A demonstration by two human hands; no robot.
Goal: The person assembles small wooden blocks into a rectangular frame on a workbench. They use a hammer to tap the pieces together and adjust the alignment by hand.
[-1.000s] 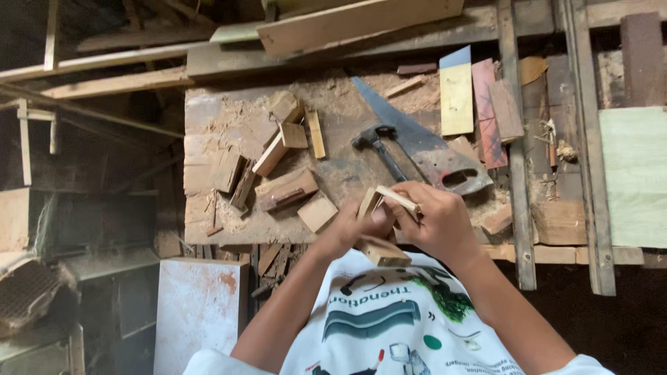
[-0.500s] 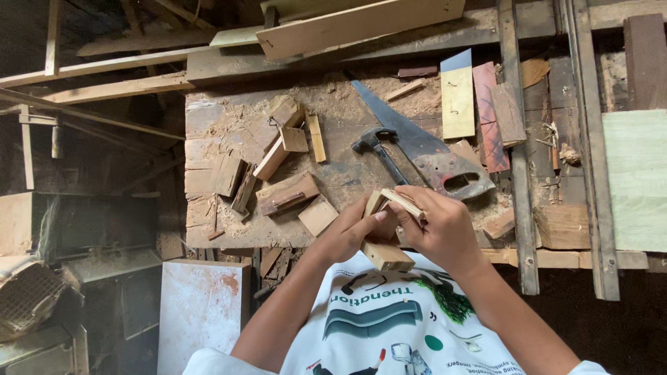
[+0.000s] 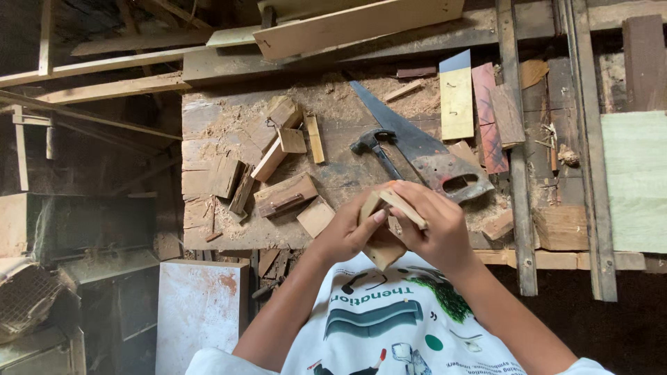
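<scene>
Dusty workbench (image 3: pixel 208 118), handsaw (image 3: pixel 417 149), hammer (image 3: pixel 372 144), scattered offcuts (image 3: pixel 285 194), left hand (image 3: pixel 344 232) and right hand (image 3: pixel 434 229) gripping wood pieces (image 3: pixel 389 208)

Single head-worn view, looking straight down, fairly near, over workbench (image 3: pixel 208 118)

I see bare, pale wood in the small pieces (image 3: pixel 389 208) held between my left hand (image 3: pixel 347 232) and right hand (image 3: pixel 438 232); their faces look sawn and matt. The worktop (image 3: pixel 208 118) is rough, weathered wood, dusted with fine sawdust. Offcut blocks (image 3: pixel 285 194) on it are unfinished wood too, some darker and grainy. The saw (image 3: pixel 417 149) has a dull grey metal blade, spotted with rust toward the handle. The hammer (image 3: pixel 372 146) has a dark, matt metal head. A flat board (image 3: pixel 456 97) looks smoother, with a pale yellowish surface. My shirt (image 3: pixel 389 326) is white printed cloth.
</scene>
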